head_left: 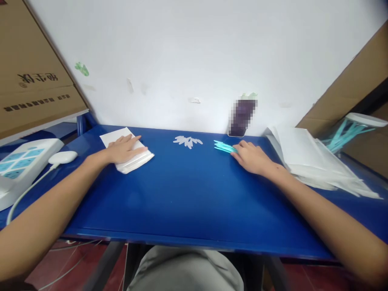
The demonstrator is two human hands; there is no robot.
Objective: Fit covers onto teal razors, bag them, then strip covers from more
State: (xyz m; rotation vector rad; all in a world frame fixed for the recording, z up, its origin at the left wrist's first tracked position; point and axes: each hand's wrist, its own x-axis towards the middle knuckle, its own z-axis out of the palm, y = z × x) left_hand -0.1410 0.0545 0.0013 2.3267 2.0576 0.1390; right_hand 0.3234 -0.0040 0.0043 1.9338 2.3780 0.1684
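Observation:
My left hand (123,148) lies flat with its fingers spread on a small stack of white paper sleeves (133,163) at the left of the blue table. At the right, my right hand (250,157) rests low over the tabletop, its fingers closed around the near ends of several thin turquoise plastic sticks (223,146). The far ends of these sticks point left, fanned slightly apart. Between the hands, several small pale, flat strips (188,141) are spread out in a fan on the table.
A phone (242,117) leans on the white wall. White paper bags (303,155) are piled at the right, beside a clear container (348,131) of turquoise sticks. At the left are a power strip (36,157), a white plug with cable (62,157) and a cardboard box (36,68).

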